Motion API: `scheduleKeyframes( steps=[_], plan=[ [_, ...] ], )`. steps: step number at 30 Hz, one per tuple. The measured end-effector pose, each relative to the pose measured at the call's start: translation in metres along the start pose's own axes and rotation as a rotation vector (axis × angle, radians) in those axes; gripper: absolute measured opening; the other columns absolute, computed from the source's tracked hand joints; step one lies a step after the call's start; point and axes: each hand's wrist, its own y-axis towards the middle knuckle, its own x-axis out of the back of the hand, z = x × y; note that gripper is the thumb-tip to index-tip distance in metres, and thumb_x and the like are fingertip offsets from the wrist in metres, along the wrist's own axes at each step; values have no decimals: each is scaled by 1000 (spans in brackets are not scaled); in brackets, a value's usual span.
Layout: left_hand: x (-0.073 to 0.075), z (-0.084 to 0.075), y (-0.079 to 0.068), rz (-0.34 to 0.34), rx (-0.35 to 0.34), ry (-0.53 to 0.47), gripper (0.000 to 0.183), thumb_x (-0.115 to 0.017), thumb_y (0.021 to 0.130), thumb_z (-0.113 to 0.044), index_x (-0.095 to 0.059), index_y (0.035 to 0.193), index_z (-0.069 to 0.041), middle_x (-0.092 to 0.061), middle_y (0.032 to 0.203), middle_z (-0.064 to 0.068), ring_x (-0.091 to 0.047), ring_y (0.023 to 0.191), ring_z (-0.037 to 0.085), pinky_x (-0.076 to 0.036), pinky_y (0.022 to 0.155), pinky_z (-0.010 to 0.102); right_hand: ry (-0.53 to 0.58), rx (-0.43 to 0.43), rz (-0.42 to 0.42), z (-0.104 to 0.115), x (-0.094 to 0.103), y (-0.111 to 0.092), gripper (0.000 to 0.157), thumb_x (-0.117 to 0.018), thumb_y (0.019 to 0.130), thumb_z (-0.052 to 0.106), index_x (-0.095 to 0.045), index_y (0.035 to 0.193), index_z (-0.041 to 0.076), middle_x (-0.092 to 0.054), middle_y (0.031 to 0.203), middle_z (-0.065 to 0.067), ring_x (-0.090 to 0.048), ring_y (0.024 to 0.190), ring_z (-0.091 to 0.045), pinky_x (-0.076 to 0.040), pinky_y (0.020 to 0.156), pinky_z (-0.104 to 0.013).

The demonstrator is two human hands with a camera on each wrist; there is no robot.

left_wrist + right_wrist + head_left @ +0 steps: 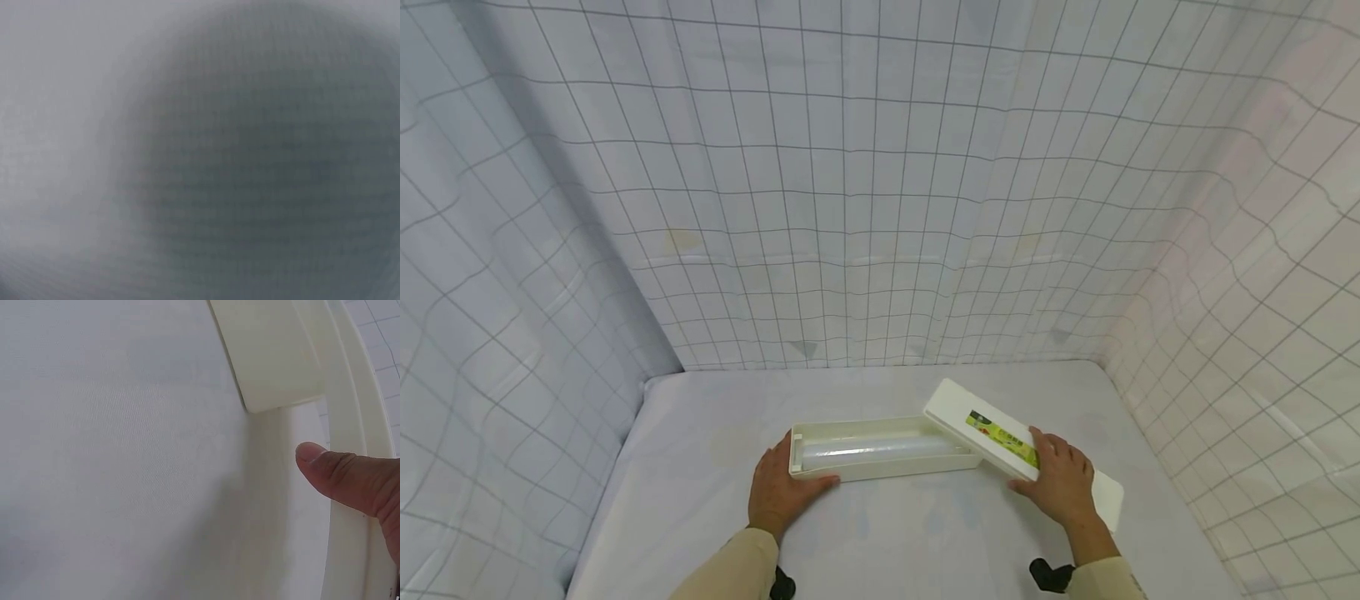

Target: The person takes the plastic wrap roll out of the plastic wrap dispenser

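Observation:
A long cream-white cling film box [887,472] lies uncovered on the table, a glossy translucent roll [872,449] inside it. My left hand [778,487] grips the box's left end, thumb along the front wall and fingers at the end and back. My right hand [1062,481] holds the white lid [958,402], which has a green and yellow label [1000,437]. The lid slants, its far left end over the box's right end. In the right wrist view, the thumb [344,475] presses the lid's edge [350,550]. Blur hides everything in the left wrist view.
A white cloth covers the table [715,417]. White sheets with a dark grid pattern hang at the back [865,208], the left [490,333] and the right [1262,333]. Black wrist straps [1051,575] sit by the beige sleeves [730,571].

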Motion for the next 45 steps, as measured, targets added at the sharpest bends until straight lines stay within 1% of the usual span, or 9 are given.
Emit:
scheduleKeyframes(
  steps=[9, 17, 25, 32, 37, 45],
  plan=[
    [3, -4, -1, 22, 26, -3, 123, -87, 59, -71, -38, 155, -11, -63, 141, 14, -55, 135, 34, -29, 127, 50, 21, -12, -11, -9, 3, -1, 105, -89, 75, 41, -32, 158, 10, -38, 153, -28, -33, 136, -56, -24, 111, -75],
    [5, -6, -2, 22, 29, -3, 122, -88, 59, -69, -39, 155, -11, -63, 141, 16, -54, 136, 35, -29, 127, 50, 19, -31, -11, -15, 10, -3, 106, -88, 76, 43, -30, 158, 8, -37, 152, -29, -32, 137, -57, -24, 110, -75],
    [4, -6, -2, 29, 37, -5, 124, -87, 59, -71, -38, 156, -11, -62, 143, 15, -53, 137, 36, -29, 127, 51, 27, -55, -9, -27, 13, -6, 106, -87, 77, 44, -28, 158, 7, -34, 152, -30, -29, 137, -60, -23, 108, -77],
    [5, -5, 0, 26, 9, 19, 123, -85, 61, -73, -38, 155, -8, -63, 141, 15, -55, 135, 34, -32, 125, 51, 35, -73, -1, -40, 14, -5, 110, -86, 77, 48, -25, 159, 7, -31, 152, -32, -27, 136, -62, -23, 106, -79],
    [6, -6, -1, 25, 15, 11, 122, -86, 61, -71, -39, 155, -9, -63, 141, 15, -56, 134, 34, -32, 125, 50, 29, -85, -15, -50, 12, -7, 111, -85, 77, 50, -24, 160, 6, -31, 152, -32, -28, 134, -64, -25, 103, -78],
    [5, -6, 0, 30, 17, 12, 123, -85, 61, -72, -38, 155, -9, -62, 142, 15, -55, 135, 34, -31, 126, 49, 30, -142, 7, -62, 12, -11, 113, -84, 77, 50, -21, 160, 6, -30, 151, -33, -26, 134, -66, -24, 104, -79]
  ],
)
